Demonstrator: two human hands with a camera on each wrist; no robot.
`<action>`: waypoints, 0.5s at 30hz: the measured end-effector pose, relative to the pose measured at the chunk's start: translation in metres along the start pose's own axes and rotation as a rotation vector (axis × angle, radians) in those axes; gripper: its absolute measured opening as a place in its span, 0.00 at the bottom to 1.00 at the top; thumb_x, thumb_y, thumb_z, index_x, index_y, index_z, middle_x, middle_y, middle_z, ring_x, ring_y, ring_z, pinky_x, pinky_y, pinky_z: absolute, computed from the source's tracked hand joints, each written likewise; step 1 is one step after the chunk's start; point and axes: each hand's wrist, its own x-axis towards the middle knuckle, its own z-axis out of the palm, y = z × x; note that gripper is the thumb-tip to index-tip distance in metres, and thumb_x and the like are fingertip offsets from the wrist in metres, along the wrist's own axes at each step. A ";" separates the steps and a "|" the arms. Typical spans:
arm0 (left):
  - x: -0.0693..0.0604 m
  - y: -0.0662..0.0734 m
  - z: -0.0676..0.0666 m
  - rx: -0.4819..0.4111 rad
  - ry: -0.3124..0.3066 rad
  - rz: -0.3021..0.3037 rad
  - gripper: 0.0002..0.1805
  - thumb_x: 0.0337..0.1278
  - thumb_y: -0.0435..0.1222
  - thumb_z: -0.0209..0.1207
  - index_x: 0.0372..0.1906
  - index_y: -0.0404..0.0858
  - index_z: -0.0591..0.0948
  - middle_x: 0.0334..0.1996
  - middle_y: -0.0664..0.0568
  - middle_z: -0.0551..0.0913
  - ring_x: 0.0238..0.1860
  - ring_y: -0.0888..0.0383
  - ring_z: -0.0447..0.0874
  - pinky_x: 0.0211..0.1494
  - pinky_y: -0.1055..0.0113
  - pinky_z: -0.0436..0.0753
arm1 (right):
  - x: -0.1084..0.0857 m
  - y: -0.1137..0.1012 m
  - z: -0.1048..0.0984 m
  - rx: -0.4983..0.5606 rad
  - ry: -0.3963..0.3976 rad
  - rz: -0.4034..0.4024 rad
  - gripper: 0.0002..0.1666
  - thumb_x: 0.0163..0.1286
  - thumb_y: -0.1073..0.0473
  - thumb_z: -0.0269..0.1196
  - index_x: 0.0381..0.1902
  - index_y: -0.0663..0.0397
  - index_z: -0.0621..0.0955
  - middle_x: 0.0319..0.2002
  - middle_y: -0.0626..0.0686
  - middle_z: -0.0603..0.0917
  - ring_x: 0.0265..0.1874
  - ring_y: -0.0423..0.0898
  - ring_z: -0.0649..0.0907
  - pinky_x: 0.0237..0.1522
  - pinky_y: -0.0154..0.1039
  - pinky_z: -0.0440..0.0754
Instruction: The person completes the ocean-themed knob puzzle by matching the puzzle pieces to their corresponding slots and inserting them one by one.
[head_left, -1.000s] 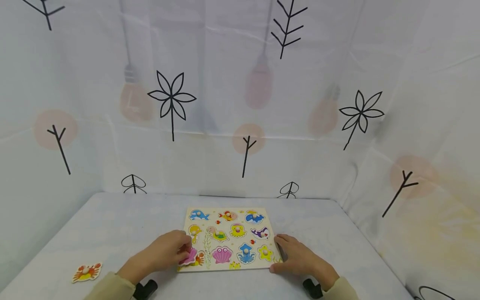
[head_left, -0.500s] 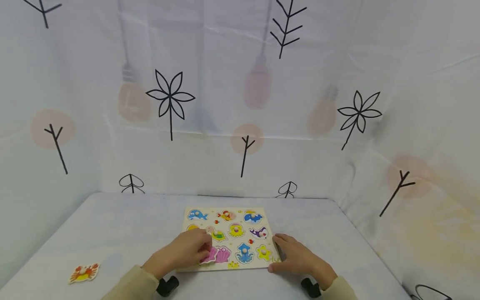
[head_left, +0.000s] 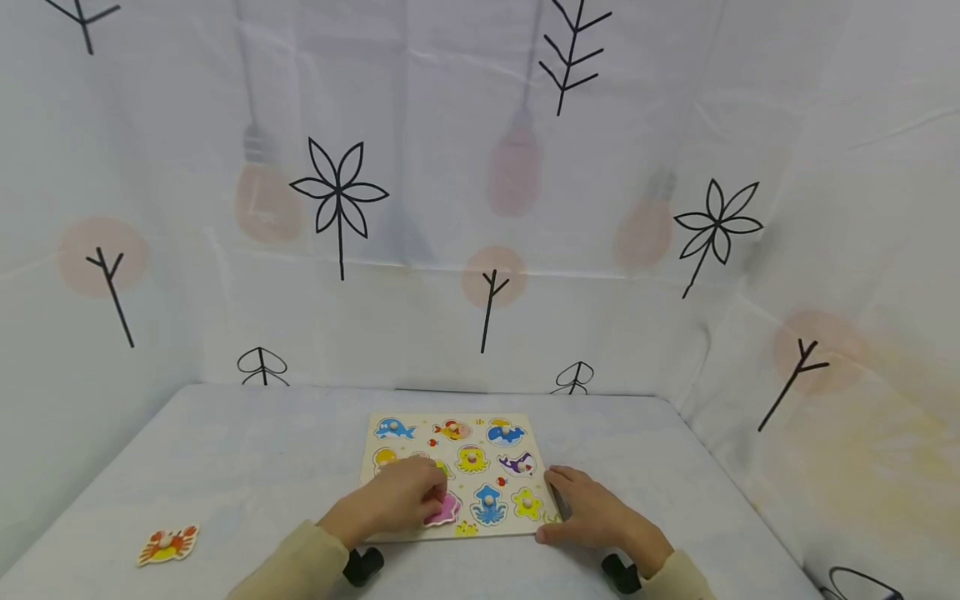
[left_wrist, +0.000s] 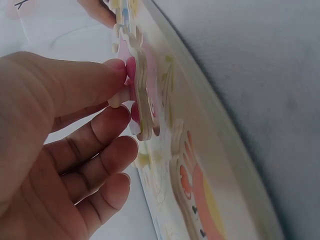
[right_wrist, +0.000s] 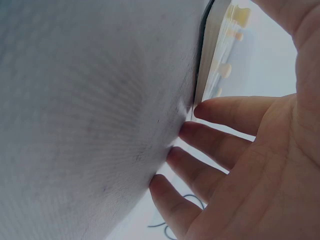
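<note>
My left hand (head_left: pixel 397 500) pinches a pink shell puzzle piece (head_left: pixel 448 509) by its knob, between thumb and forefinger. In the left wrist view the shell piece (left_wrist: pixel 142 90) stands tilted just over the pink shell print on the wooden puzzle board (head_left: pixel 468 492); whether it touches is unclear. The other left fingers are loosely bent. My right hand (head_left: pixel 596 512) rests at the board's right edge, its fingers extended, and in the right wrist view the fingertips (right_wrist: pixel 187 129) meet the table beside the board.
A crab puzzle piece (head_left: pixel 168 545) with a knob lies on the white-covered table (head_left: pixel 255 467) at the left. Sea-animal pieces with knobs, such as a blue squid (head_left: pixel 489 505) and a yellow star (head_left: pixel 527 503), sit in the board. A patterned white cloth (head_left: pixel 420 325) hangs behind.
My left hand has carried the shell piece rightward from the board's lower left corner, over the crab print, to the shell print. The right hand has stayed at the board's edge.
</note>
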 end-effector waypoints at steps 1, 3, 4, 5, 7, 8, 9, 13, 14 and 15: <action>0.001 0.000 0.001 0.002 -0.001 0.001 0.09 0.57 0.38 0.62 0.24 0.52 0.77 0.21 0.66 0.71 0.29 0.66 0.67 0.35 0.71 0.69 | 0.000 0.000 0.000 -0.002 0.001 -0.001 0.62 0.42 0.27 0.70 0.68 0.56 0.67 0.68 0.58 0.64 0.67 0.60 0.63 0.62 0.62 0.61; 0.003 0.000 0.003 0.004 -0.002 0.005 0.09 0.56 0.38 0.62 0.24 0.52 0.77 0.21 0.66 0.71 0.29 0.66 0.67 0.35 0.71 0.69 | 0.001 0.001 0.000 -0.004 0.004 -0.003 0.62 0.42 0.26 0.69 0.68 0.56 0.68 0.68 0.58 0.65 0.67 0.60 0.63 0.62 0.62 0.61; 0.004 0.001 0.003 0.004 -0.002 0.010 0.09 0.56 0.37 0.62 0.24 0.51 0.77 0.21 0.66 0.71 0.28 0.66 0.67 0.35 0.72 0.69 | 0.001 0.001 0.000 -0.004 0.005 -0.004 0.62 0.42 0.26 0.70 0.68 0.56 0.68 0.68 0.58 0.65 0.67 0.60 0.63 0.62 0.62 0.61; 0.005 0.001 0.003 0.000 -0.001 0.012 0.09 0.56 0.37 0.63 0.24 0.51 0.77 0.21 0.66 0.71 0.28 0.66 0.67 0.35 0.72 0.69 | 0.001 0.001 0.000 -0.005 0.006 -0.004 0.62 0.42 0.26 0.69 0.68 0.56 0.68 0.68 0.58 0.65 0.67 0.60 0.63 0.62 0.62 0.61; 0.005 0.001 0.004 -0.003 -0.004 0.010 0.09 0.56 0.37 0.63 0.24 0.51 0.77 0.21 0.66 0.71 0.28 0.66 0.67 0.35 0.72 0.70 | 0.001 0.001 0.000 -0.002 0.008 -0.007 0.62 0.42 0.27 0.70 0.68 0.56 0.68 0.68 0.58 0.65 0.67 0.61 0.63 0.62 0.62 0.61; 0.005 0.002 0.004 -0.005 -0.006 0.008 0.09 0.56 0.37 0.63 0.24 0.51 0.77 0.21 0.66 0.71 0.28 0.66 0.67 0.35 0.72 0.70 | 0.000 0.001 0.000 0.000 0.007 -0.009 0.62 0.42 0.27 0.70 0.68 0.57 0.68 0.68 0.58 0.65 0.67 0.61 0.63 0.62 0.62 0.61; 0.005 0.002 0.004 -0.007 -0.008 0.004 0.09 0.56 0.37 0.63 0.24 0.51 0.77 0.21 0.66 0.71 0.28 0.66 0.67 0.35 0.73 0.70 | 0.000 0.001 0.000 0.000 0.007 -0.011 0.62 0.42 0.27 0.70 0.68 0.57 0.67 0.68 0.58 0.64 0.67 0.61 0.63 0.62 0.62 0.61; 0.006 0.002 0.005 -0.004 -0.007 -0.003 0.09 0.56 0.37 0.63 0.25 0.51 0.77 0.22 0.66 0.71 0.29 0.66 0.67 0.36 0.73 0.71 | 0.000 0.001 0.000 0.000 0.005 -0.016 0.62 0.42 0.27 0.70 0.68 0.57 0.67 0.68 0.59 0.64 0.67 0.61 0.63 0.62 0.62 0.61; 0.006 0.002 0.005 -0.002 -0.006 -0.003 0.09 0.56 0.37 0.63 0.25 0.51 0.77 0.22 0.66 0.71 0.29 0.66 0.67 0.36 0.72 0.71 | 0.000 0.001 0.000 -0.002 0.004 -0.016 0.62 0.43 0.27 0.69 0.68 0.57 0.67 0.68 0.59 0.64 0.67 0.61 0.63 0.62 0.62 0.61; 0.006 0.003 0.005 -0.002 -0.006 -0.006 0.09 0.57 0.37 0.63 0.25 0.51 0.77 0.22 0.66 0.71 0.29 0.66 0.67 0.36 0.72 0.71 | 0.000 0.001 0.000 -0.001 0.004 -0.016 0.62 0.43 0.27 0.70 0.68 0.57 0.67 0.68 0.59 0.64 0.67 0.61 0.63 0.62 0.62 0.61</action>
